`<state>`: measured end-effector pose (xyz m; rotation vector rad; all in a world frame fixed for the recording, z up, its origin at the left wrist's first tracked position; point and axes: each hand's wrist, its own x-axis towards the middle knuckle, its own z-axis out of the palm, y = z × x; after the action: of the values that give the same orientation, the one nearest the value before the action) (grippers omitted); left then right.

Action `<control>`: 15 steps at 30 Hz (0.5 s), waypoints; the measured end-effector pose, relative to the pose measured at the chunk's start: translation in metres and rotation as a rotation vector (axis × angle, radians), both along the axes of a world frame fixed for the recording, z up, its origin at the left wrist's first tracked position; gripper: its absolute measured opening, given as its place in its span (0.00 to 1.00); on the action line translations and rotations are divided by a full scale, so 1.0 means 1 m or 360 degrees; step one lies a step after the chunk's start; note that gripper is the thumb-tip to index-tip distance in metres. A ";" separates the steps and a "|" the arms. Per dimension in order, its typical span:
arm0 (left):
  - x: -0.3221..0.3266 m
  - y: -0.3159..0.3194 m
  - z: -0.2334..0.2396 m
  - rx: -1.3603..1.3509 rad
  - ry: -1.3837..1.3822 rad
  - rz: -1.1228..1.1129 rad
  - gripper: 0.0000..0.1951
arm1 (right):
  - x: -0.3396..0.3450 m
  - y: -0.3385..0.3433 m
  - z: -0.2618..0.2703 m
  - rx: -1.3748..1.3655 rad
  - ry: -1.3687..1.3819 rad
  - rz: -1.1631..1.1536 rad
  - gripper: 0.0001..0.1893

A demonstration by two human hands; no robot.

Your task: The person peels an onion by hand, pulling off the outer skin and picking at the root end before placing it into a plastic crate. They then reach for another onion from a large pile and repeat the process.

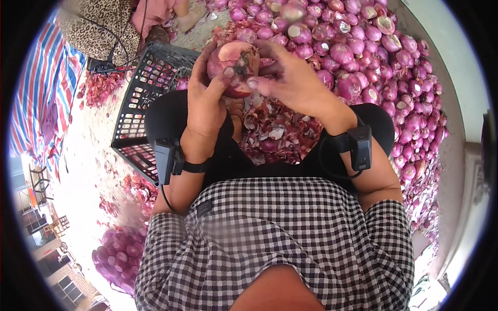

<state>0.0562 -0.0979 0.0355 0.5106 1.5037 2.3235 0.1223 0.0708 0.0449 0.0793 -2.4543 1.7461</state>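
Observation:
A large red onion (229, 58) with dark, dirty roots and partly peeled skin is held up between my hands, above the gap between my knees. My left hand (208, 81) wraps round its left side, the thumb across its front near the blackened part. On the right side, my right hand (286, 74) grips it with thumb and fingers at the roots and skin. Both hands have stained fingertips. Loose onion skins (280, 128) lie on the floor between my legs. Beyond my hands spreads a large heap of red onions (350, 46).
A black plastic crate (136, 105) stands by my left knee. A filled purple mesh bag (120, 256) lies at lower left. Another person in leopard-print cloth (101, 27) sits at upper left, near a striped sheet (37, 93). A pale wall (451, 58) bounds the heap at right.

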 end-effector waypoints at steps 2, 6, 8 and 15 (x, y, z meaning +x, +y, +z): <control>0.001 0.001 -0.001 -0.0081 0.0040 -0.0011 0.30 | -0.003 -0.009 -0.008 0.0109 0.0138 -0.0053 0.35; 0.003 0.001 -0.004 0.0134 -0.0109 -0.0065 0.31 | -0.008 -0.014 -0.014 0.0058 0.0207 -0.0090 0.36; 0.004 -0.001 -0.006 0.0136 -0.0098 -0.0054 0.32 | -0.011 -0.018 -0.012 -0.0045 0.0181 -0.0068 0.37; 0.003 -0.002 -0.010 0.0009 0.0011 -0.0043 0.32 | -0.021 -0.025 -0.022 0.0164 0.0300 -0.0077 0.37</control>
<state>0.0595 -0.1000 0.0253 0.5380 1.4843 2.3084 0.1014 0.0459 0.0232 0.1847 -2.3875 1.5170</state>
